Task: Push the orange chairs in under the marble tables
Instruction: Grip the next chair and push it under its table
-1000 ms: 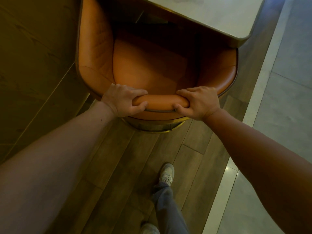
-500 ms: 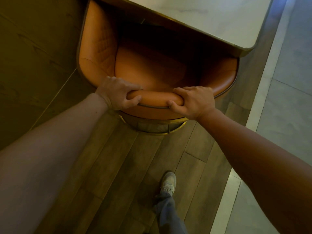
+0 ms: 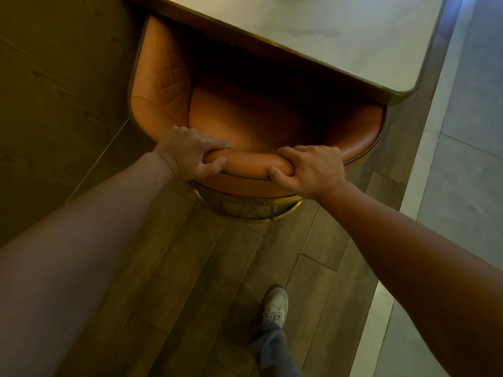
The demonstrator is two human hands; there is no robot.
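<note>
Grip: left hand (image 3: 190, 155), right hand (image 3: 313, 170) curl round the orange chair (image 3: 245, 123) from behind; seat faces under marble table (image 3: 326, 31).

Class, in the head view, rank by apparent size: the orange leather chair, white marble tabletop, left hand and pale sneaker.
Largest: orange leather chair and white marble tabletop, alike; tabletop cropped by frame.
Then: left hand.
Smallest: pale sneaker, farther from camera, so unsure.

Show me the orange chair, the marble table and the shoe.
orange chair (image 3: 245, 123), head view, on the seat cushion.
marble table (image 3: 326, 31), head view, on the bare top.
shoe (image 3: 276, 306), head view, on the laces.
</note>
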